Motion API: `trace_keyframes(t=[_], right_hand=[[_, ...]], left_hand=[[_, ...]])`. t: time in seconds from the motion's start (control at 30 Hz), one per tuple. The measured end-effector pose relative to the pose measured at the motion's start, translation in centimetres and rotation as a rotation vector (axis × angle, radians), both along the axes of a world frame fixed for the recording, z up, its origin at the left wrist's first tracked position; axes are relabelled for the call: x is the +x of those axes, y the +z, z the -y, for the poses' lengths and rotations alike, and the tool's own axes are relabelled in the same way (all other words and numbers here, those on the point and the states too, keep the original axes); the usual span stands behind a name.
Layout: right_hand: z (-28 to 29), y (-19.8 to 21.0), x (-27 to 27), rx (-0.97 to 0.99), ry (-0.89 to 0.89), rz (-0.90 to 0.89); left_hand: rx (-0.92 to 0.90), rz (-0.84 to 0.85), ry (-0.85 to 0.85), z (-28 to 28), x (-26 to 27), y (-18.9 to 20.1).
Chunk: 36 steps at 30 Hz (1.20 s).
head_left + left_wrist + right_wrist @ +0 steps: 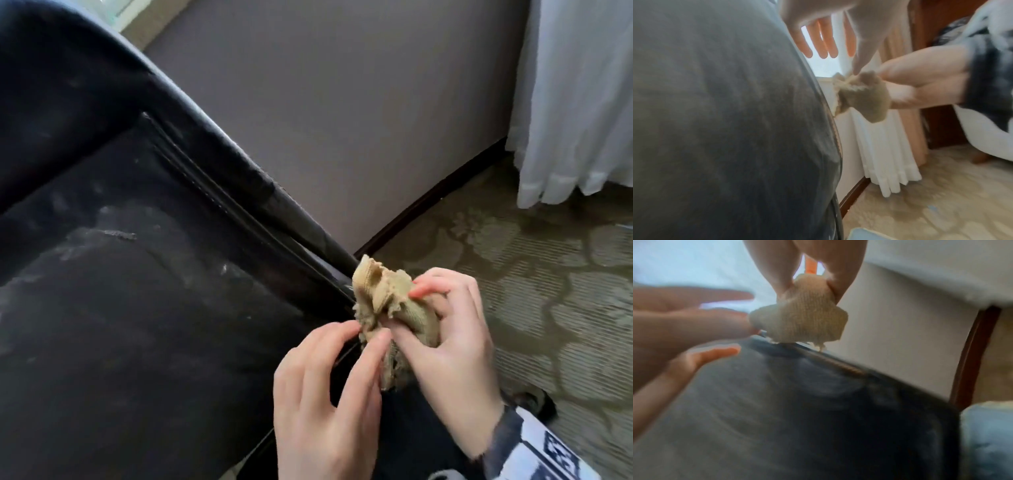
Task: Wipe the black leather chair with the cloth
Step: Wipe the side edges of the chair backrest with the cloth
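Note:
The black leather chair (137,308) fills the left of the head view, with whitish dusty smears (96,236) on its seat. Beside the seat's right front edge my right hand (411,310) grips a crumpled beige cloth (380,291), held just above the leather. From the left, my left hand (366,334) touches the bunched cloth with its fingertips, the fingers nearly straight. In the left wrist view the thumb tip meets the cloth (865,97) while the other fingers (824,40) stay spread. In the right wrist view the cloth (803,316) is pinched between my right fingers, over the seat seam.
A grey wall (342,102) with a dark baseboard (428,205) runs close behind the chair's right arm (239,164). A white curtain (575,102) hangs at the far right over patterned carpet (531,274). A pale blue object (986,439) lies low beside the seat.

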State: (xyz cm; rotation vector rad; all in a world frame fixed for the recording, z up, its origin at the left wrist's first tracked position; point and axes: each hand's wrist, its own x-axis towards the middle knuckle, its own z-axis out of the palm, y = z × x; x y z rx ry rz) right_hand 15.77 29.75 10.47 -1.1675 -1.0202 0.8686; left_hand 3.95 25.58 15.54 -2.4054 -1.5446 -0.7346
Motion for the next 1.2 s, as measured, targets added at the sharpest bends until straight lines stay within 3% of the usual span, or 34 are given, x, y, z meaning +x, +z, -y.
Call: trace_keyframes(t=[0.1,0.13,0.27,0.37,0.43,0.53,0.73,0.9,1.07,1.2], right_hand=[[-1.1,1.2,-2.0,-0.052,0.058,-0.305],[-1.3,1.5,-2.7,-0.032,0.065,-0.332],[-2.0,1.2,-2.9,-0.034,0.188,-0.171],[-1.8,-0.8,-0.6,-0.123,0.251,-0.290],[-1.5,-2.5,1.3,-0.218,0.180,-0.407],[-1.0,-4.5,3.1,-0.316,0.135,-0.415],[-0.4,-5.8,4.3,-0.345,0.181,-0.348],[-0.3,-5.9,3.8,-0.361,0.211,-0.344],[-0.4,-5.3,2.6,-0.346,0.285,-0.261],[-0.2,-5.3,2.2,-0.352,0.326,-0.222]], left_hand=[[-0.061,-0.144,-0.210,-1.8,0.3,1.5],[-0.115,-0.201,-0.244,-2.6,-0.1,2.0],[-0.210,-0.518,-0.220,-5.3,-2.2,2.9],[-0.171,-0.727,-0.195,-6.3,-2.4,2.7],[-0.139,-0.746,-0.154,-6.7,-1.7,2.6],[-0.071,-0.723,-0.102,-6.7,-0.3,1.9],[-0.134,-0.672,-0.270,-6.2,0.8,0.4],[-0.115,-0.551,-0.330,-7.2,1.7,2.0],[-0.133,-0.703,-0.163,-8.2,0.8,1.2],[-0.147,-0.699,-0.274,-7.6,0.7,-0.2]])
